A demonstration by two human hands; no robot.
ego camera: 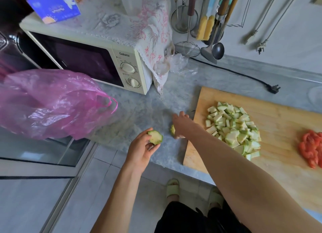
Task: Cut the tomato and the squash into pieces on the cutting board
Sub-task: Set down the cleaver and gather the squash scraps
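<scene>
Head camera looks down on a grey marbled stone countertop (142, 110) with a pale wooden cutting board (278, 114) lying at its right side. On the board sits a heap of pale green-skinned squash pieces (233, 128), cut into small wedges and squares, and at the board's right edge a smaller pile of red tomato pieces (311, 151), well apart from the squash.

Left hand (142, 151) is raised over the counter's front edge, palm up, its fingers curled round a round green squash end slice (155, 137) held at the fingertips. Right hand (183, 124) reaches across to the counter just left of the board, fingers bent down over a second small green squash scrap (172, 130) that rests on the stone; whether it is pinched or only touched cannot be told.

Further left a crumpled pink plastic bag (52, 104) lies in front of a cream microwave oven (127, 65) draped with a flowered cloth (153, 32). Metal ladles and strainers (190, 32) hang on the wall behind, and a black power cord (244, 74) trails along the counter's back.
</scene>
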